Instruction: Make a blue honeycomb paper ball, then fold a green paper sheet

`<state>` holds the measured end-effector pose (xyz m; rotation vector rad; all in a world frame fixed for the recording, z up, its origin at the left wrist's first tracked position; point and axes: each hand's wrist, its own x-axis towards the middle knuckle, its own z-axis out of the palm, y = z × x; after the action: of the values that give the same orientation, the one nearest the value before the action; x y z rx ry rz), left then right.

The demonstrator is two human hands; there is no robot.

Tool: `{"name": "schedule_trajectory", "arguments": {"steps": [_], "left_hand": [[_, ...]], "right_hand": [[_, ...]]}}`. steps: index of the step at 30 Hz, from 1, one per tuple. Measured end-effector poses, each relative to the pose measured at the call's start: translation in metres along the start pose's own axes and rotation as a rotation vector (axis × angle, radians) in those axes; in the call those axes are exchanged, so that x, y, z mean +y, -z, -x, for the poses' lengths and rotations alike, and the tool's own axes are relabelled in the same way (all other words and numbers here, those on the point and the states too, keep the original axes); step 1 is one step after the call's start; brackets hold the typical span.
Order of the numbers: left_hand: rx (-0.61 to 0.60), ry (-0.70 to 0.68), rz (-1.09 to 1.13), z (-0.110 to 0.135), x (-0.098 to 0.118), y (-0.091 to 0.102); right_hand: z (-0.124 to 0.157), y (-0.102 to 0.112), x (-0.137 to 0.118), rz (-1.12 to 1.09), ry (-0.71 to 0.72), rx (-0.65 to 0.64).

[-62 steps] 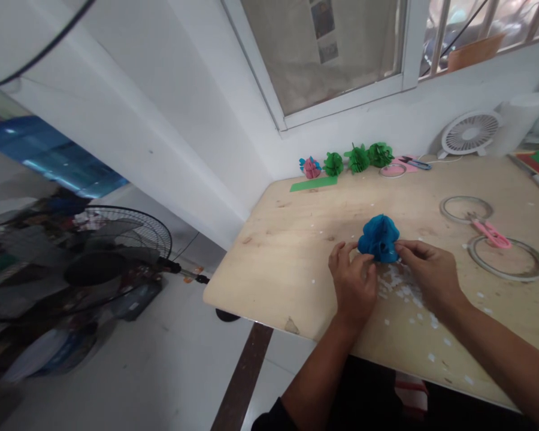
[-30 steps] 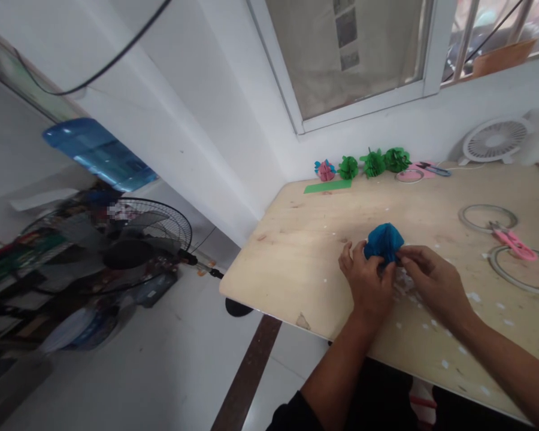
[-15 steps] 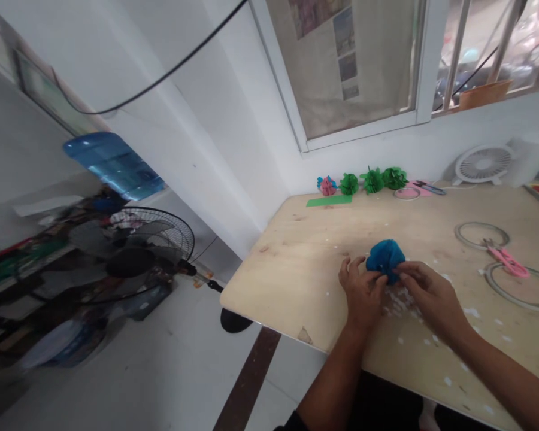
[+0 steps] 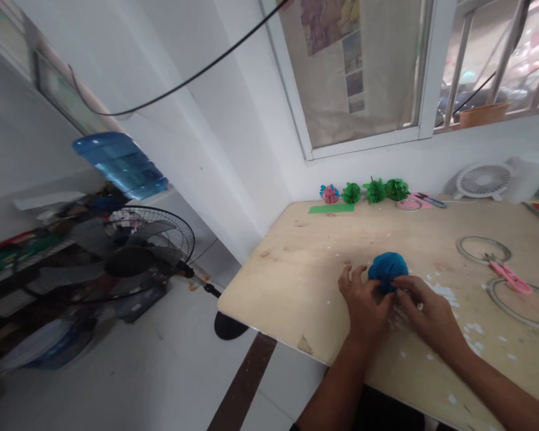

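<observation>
A round blue paper ball with folded layers rests at the table's middle, between both hands. My left hand grips its lower left side with thumb and index finger, the other fingers raised beside it. My right hand pinches the ball's lower right edge between thumb and fingers. Both thumbs come close together at the ball's near side, hiding that part. Small white paper scraps lie scattered around and beneath the right hand.
Green paper balls and a pink-and-blue one line the wall behind a green strip. Pink-handled scissors lie across wire coils at right. A small white fan stands at the back; a floor fan is left.
The blue paper ball has turned a little and looks rounder. My right fingers have come in closer to my left thumb. The camera view has shifted slightly.
</observation>
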<state>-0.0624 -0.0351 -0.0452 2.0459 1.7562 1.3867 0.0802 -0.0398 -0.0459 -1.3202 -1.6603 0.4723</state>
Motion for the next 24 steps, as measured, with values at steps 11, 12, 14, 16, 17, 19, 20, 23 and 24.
{"name": "schedule_trajectory", "arguments": {"steps": [11, 12, 14, 16, 17, 19, 20, 23, 24], "left_hand": [[0.056, -0.017, -0.077, 0.0011, 0.0005, 0.0003], [0.063, -0.029, -0.078, 0.0011, 0.0003, 0.0006], [0.075, -0.052, -0.080, 0.0012, -0.0001, 0.0009], [0.079, -0.058, -0.074, 0.0014, -0.0002, 0.0011], [0.077, -0.051, -0.067, 0.0015, -0.0001, 0.0013], [0.057, -0.023, -0.054, 0.0017, 0.0004, 0.0018], [0.040, -0.001, -0.053, 0.0020, 0.0007, 0.0021], [-0.016, 0.067, -0.067, 0.0040, 0.0012, 0.0027], [-0.025, 0.077, -0.069, 0.0052, 0.0012, 0.0029]], "right_hand": [[0.0039, -0.0037, -0.0024, 0.199, 0.218, 0.010], [0.0044, -0.0043, -0.0012, 0.215, 0.235, 0.011], [0.0056, -0.0055, 0.0014, 0.234, 0.262, 0.014], [0.0066, -0.0065, 0.0034, 0.247, 0.283, 0.016], [0.0069, -0.0069, 0.0039, 0.253, 0.291, 0.015], [0.0070, -0.0073, 0.0039, 0.266, 0.298, 0.014], [0.0069, -0.0073, 0.0035, 0.271, 0.298, 0.013], [0.0062, -0.0068, 0.0016, 0.268, 0.283, 0.010], [0.0061, -0.0064, 0.0009, 0.264, 0.272, 0.009]]}}
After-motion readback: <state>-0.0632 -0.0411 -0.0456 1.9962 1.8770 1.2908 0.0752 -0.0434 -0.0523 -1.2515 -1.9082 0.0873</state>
